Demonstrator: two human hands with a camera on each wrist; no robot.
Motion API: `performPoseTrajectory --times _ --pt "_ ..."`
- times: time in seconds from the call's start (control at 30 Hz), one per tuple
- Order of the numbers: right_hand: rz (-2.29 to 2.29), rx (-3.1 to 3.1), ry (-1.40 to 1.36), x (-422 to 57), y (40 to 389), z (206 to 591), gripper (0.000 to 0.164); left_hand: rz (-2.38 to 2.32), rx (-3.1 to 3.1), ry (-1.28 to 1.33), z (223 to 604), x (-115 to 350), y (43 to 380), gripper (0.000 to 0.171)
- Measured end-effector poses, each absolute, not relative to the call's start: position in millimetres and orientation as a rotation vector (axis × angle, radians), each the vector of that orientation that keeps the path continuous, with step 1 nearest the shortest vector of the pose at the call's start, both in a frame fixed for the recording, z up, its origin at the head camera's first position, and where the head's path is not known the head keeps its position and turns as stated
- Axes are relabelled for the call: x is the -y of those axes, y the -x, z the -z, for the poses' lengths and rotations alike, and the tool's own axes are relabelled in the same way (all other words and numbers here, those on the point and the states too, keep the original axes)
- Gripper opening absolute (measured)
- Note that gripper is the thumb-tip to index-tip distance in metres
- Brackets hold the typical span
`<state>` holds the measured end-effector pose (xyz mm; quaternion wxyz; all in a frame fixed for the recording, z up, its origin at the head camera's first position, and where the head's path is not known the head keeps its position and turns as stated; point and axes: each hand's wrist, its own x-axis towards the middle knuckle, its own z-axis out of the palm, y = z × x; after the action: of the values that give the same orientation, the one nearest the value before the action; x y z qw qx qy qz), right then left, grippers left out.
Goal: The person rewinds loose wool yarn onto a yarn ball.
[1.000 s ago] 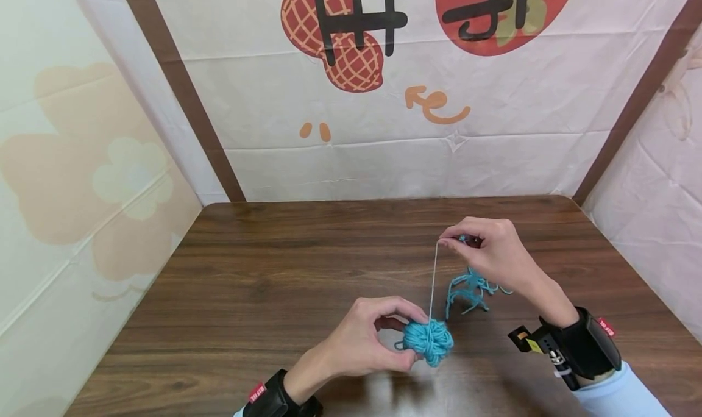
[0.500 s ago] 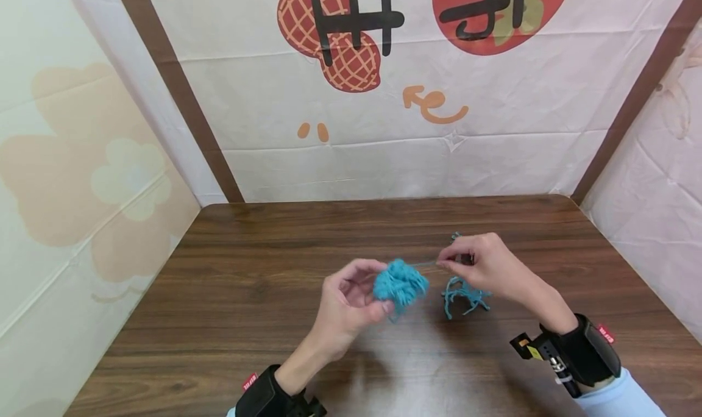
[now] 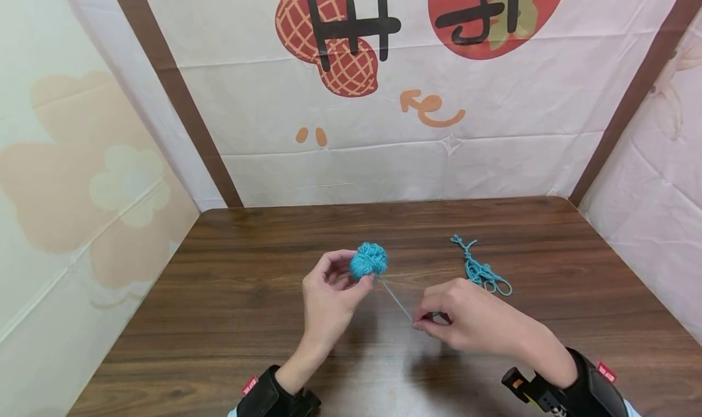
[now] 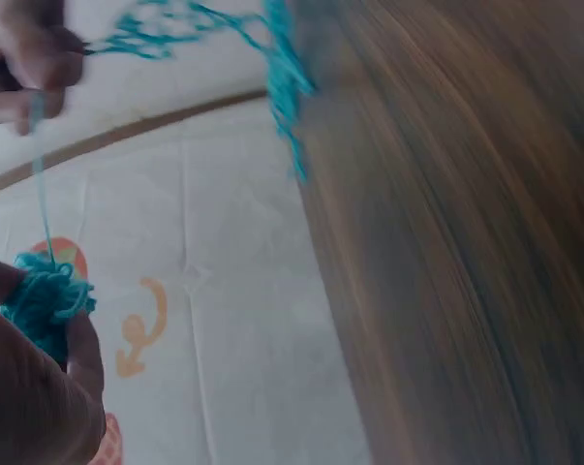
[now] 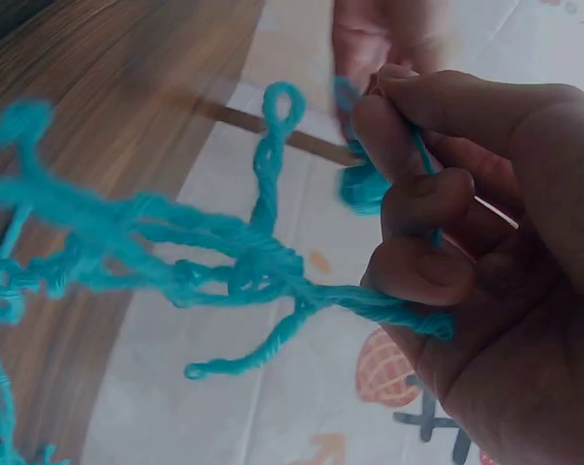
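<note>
The head view is showing the left hand (image 3: 331, 298) holding a small ball of blue yarn (image 3: 369, 261) up above the wooden table (image 3: 247, 301), the thumb and fingers pinching it from the side. The right hand (image 3: 466, 320) is hanging lower and nearer the person, its thumb and forefinger pinching a single strand (image 3: 397, 301) that is running straight from the ball. In the right wrist view its other fingers are curling inward, and one end of the loose yarn (image 3: 484, 275) is lying against the palm under them. The rest of that tangle is spreading out behind the hand, in loops and twisted ends; whether it is hanging or partly resting on the table, I cannot tell. The step in hand is looking like winding: the strand is being drawn over the ball, with a good length seemingly waiting to go on. The next move is probably calling for the right hand to be circling the ball with the strand kept taut, while the left is turning the ball and lifting its fingertips clear of each wrap, and the waiting loops are feeding out without snagging.
</note>
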<state>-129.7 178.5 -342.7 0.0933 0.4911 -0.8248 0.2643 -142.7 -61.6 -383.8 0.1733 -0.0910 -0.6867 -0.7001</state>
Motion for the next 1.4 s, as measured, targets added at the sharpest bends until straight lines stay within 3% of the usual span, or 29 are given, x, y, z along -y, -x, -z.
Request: performPoseTrajectory --times 0.4,0.63,0.73,0.83,0.93,1.07,1.17,1.3,1.4 --pt "-0.801 2.247 -1.482 -173.0 122.2 336.7 0.024 1.481 2.364 0.561 391.8 64.9 137.2 0.04" --pt "-0.694 2.124 -1.45 -169.6 129.5 334.5 0.005 1.483 2.436 0.781 390.3 64.8 137.0 0.038" --pt "-0.683 2.101 -1.441 -169.4 132.3 334.1 0.012 1.501 2.456 0.877 391.0 64.0 134.7 0.038" --pt "-0.675 2.095 -1.425 -170.4 135.8 333.7 0.002 1.534 2.475 0.91 391.9 63.4 132.7 0.038" --pt "-0.649 2.062 -1.412 -172.6 141.4 333.4 0.02 1.562 2.47 0.942 391.8 63.3 131.8 0.038" --pt "-0.644 2.041 -1.393 -176.4 147.8 333.6 0.002 1.6 2.429 1.029 390.8 62.4 130.9 0.04" --pt "-0.661 2.08 -1.374 -178.8 149.7 334.2 0.016 1.619 2.384 1.101 390.7 61.4 129.9 0.042" --pt "-0.699 2.106 -1.357 -181.7 152.2 335.5 0.006 1.638 2.341 1.168 392.2 60.4 128.4 0.042" --pt "-0.722 2.109 -1.338 -184.4 154.9 336.4 0.007 1.661 2.319 1.197 393.0 60.0 127.5 0.042"
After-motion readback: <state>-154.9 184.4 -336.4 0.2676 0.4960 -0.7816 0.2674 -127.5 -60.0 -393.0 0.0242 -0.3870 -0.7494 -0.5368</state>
